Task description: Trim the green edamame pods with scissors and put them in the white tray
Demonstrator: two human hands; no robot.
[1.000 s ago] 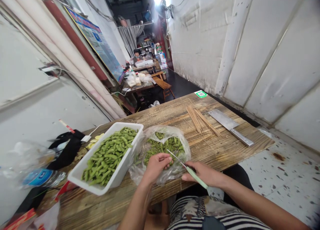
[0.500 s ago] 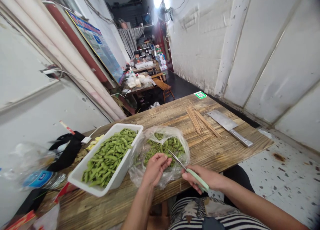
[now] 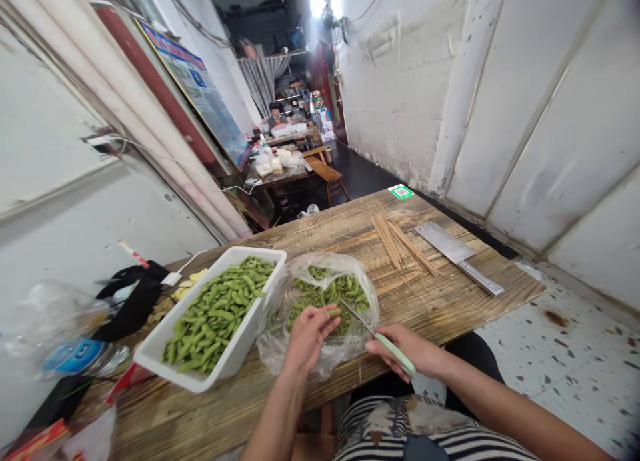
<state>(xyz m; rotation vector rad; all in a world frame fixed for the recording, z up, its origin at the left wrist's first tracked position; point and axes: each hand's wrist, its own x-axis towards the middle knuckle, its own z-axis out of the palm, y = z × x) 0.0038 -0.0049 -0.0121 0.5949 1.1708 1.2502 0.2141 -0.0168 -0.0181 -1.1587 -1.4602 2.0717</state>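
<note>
Between the fingertips of my left hand [image 3: 311,331] is a green edamame pod [image 3: 334,312], held over an open clear plastic bag [image 3: 367,284]. More pods and small trimmings [image 3: 345,291] lie inside that bag. My right hand [image 3: 400,347] grips a pair of scissors [image 3: 393,353] with pale green handles; their metal blades point up and left, close to the pod but apart from it. Left of the bag stands a white plastic tub [image 3: 227,367], filled with edamame pods [image 3: 215,321].
A cleaver [image 3: 447,243] and a bundle of wooden skewers [image 3: 395,241] lie on the right of the wooden table [image 3: 430,314]. A water bottle [image 3: 85,357] and a black bag sit at the left. A person [image 3: 276,117] is at a far table.
The pod now shows more clearly in my left fingertips, its end raised. The scissors have shifted slightly, still beside it. The tub and bag stay in place.
</note>
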